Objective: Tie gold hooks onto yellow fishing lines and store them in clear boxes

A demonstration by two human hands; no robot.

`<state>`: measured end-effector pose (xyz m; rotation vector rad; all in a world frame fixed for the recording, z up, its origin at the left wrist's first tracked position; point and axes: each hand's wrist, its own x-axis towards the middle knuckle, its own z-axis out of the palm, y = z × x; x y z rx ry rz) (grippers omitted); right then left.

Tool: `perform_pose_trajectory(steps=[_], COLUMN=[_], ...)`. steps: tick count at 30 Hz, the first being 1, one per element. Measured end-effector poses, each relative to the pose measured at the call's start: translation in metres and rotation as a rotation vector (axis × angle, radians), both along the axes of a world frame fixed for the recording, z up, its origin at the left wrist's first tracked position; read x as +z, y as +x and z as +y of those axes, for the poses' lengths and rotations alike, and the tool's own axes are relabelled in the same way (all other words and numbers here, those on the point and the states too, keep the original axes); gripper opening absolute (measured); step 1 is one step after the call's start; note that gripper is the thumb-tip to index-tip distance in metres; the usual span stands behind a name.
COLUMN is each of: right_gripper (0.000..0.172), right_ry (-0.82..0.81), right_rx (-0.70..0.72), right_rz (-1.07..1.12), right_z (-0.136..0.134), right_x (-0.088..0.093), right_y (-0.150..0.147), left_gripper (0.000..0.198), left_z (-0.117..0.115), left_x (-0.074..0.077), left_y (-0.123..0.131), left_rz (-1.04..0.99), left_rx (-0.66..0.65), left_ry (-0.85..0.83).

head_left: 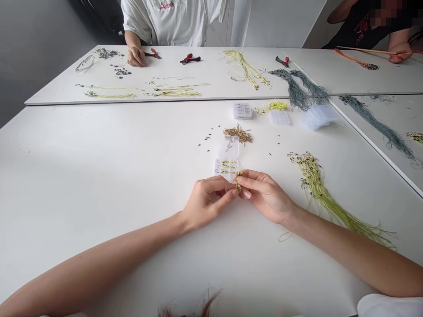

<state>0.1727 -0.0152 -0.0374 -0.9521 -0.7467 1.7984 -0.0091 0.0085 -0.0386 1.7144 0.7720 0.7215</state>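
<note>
Between my two hands is a small bundle of yellow-green cord with a hook [239, 180]. My left hand [211, 198] pinches its lower left side with thumb and fingers. On the other side, my right hand [264, 191] grips the upper part of the same bundle. Just behind my fingertips lies an open clear plastic box [230, 177] with several hooks on yellow cord in a row. Its raised lid [234, 147] holds a few small metal pieces. A pile of gold-coloured metal pieces [238, 133] touches the lid's far end.
Yellow-green hooked cords [324, 193] lie beside my right forearm. Farther back are a closed clear box [242, 111], stacked clear lids [319, 116], grey-blue cords [294, 88] and red-black pliers [190, 58]. Another person's hand [136, 56] rests across the table; a second person sits far right.
</note>
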Motion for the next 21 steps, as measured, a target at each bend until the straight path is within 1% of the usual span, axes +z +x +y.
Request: perform_pose_trajectory(steps=[5,8,10,21], right_gripper=[0.006,0.008,0.008,0.007], right_ry=[0.012,0.025,0.026,0.006], right_rx=[-0.016,0.010,0.031,0.017], right_rz=[0.016,0.063,0.098,0.120], right_z=[0.000,0.000,0.000,-0.001], right_x=[0.001,0.003,0.003,0.001], right_y=[-0.001,-0.002,-0.002,-0.003], left_gripper=[0.025,0.030,0.032,0.028], left_z=[0.004,0.005,0.005,0.007], left_x=[0.009,0.014,0.016,0.013], left_y=[0.000,0.002,0.004,0.005], left_rz=[-0.069,-0.158,-0.203,-0.268], left_rx=[-0.034,-0.140,-0.178,-0.177], left_ry=[-0.164,-0.286,-0.337,-0.441])
